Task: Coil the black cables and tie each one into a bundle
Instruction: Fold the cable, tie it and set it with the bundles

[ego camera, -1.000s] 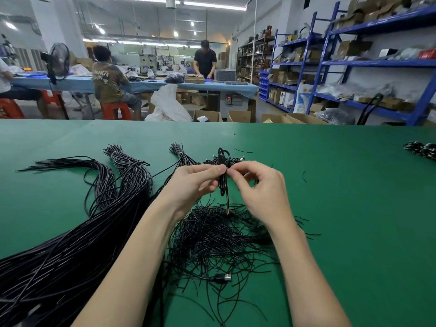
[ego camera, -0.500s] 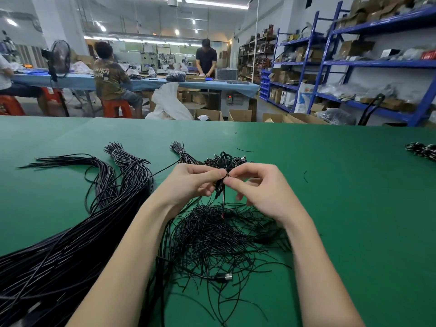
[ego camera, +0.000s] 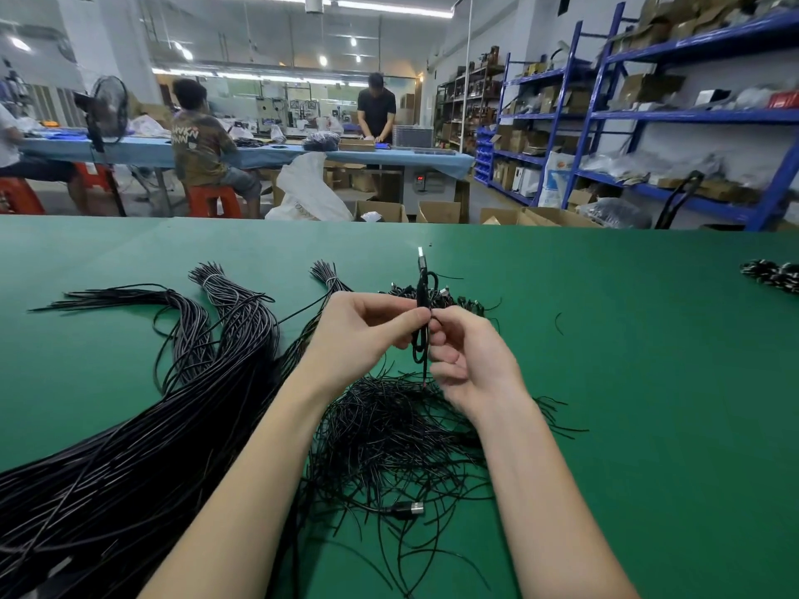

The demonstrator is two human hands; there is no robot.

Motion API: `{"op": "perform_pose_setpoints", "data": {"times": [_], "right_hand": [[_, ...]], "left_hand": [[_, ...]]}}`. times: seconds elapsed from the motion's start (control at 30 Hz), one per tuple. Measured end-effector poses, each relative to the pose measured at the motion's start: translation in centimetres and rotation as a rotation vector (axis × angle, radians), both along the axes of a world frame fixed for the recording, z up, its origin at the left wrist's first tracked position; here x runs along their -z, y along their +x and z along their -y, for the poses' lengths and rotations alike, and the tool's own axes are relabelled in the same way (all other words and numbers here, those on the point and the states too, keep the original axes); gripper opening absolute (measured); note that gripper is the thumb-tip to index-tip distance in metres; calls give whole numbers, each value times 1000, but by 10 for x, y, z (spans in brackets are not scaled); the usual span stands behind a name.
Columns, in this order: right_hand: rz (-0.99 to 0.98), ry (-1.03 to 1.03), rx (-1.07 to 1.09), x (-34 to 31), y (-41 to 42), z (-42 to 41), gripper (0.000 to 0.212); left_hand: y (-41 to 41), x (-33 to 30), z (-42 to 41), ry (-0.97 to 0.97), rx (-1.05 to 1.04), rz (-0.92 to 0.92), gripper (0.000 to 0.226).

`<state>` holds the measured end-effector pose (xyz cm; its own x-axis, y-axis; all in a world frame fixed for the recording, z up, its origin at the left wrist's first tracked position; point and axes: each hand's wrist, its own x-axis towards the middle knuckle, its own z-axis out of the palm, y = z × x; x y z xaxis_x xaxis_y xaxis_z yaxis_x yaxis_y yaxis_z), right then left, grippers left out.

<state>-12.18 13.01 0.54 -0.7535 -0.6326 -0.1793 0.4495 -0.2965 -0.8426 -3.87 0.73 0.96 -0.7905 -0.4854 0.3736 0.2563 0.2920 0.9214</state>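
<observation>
Above the green table [ego camera: 627, 382] I hold one coiled black cable [ego camera: 421, 291] upright, its silver plug pointing up. My left hand [ego camera: 359, 335] pinches the coil at its middle with thumb and fingers. My right hand [ego camera: 469, 361] faces it, fingers curled, pinching at the same spot on the coil. A thin end hangs down below the hands. Under my wrists lies a tangled pile of thin black ties [ego camera: 402, 430]. A heap of long loose black cables [ego camera: 129, 447] spreads to the left. Small tied bundles [ego camera: 454, 298] lie behind the hands.
More bundles [ego camera: 774, 274] sit at the table's far right edge. A loose cable with a silver plug [ego camera: 408, 508] lies near the front. Beyond the table are people at a blue bench [ego camera: 259, 151], cardboard boxes and blue shelving [ego camera: 648, 114].
The coiled cable has been lifted and turned upright, its plug now sticking up above my fingers. Both hands rose slightly while still pinching it.
</observation>
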Motion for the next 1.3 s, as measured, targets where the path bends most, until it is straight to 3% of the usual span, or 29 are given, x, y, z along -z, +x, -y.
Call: {"op": "perform_pose_setpoints", "data": {"times": [0.03,0.17,0.27,0.4,0.63,0.77,0.93,1.07,1.17,1.3], "right_hand": [[-30,42,-33,1,-2,-2,25],[-601,276,-15,-1,-12,-19,15],[-843,180,-1,-2,-19,-31,5],[-993,192,-25,-6,-19,-38,11],[-1150,115,129,-6,-15,-34,3],[-1175,158,213,-3,-13,-28,7],[-1081,269,215,2,-10,-19,17],[-890,362,118,2,-8,-15,27],[-517,301,-54,-5,-9,-16,28],[166,-15,-281,-8,-8,-22,10]], "left_hand": [[1,-1,0,20,13,27,2],[7,-6,6,279,149,135,26],[8,-8,7,404,220,169,22],[8,-9,4,523,271,210,17],[7,-8,7,684,311,237,13],[7,-6,5,639,328,214,16],[5,-5,5,517,279,115,25],[5,-2,1,181,62,51,22],[5,0,-1,-92,-35,-17,18],[4,-2,-6,-334,-50,-125,16]]}}
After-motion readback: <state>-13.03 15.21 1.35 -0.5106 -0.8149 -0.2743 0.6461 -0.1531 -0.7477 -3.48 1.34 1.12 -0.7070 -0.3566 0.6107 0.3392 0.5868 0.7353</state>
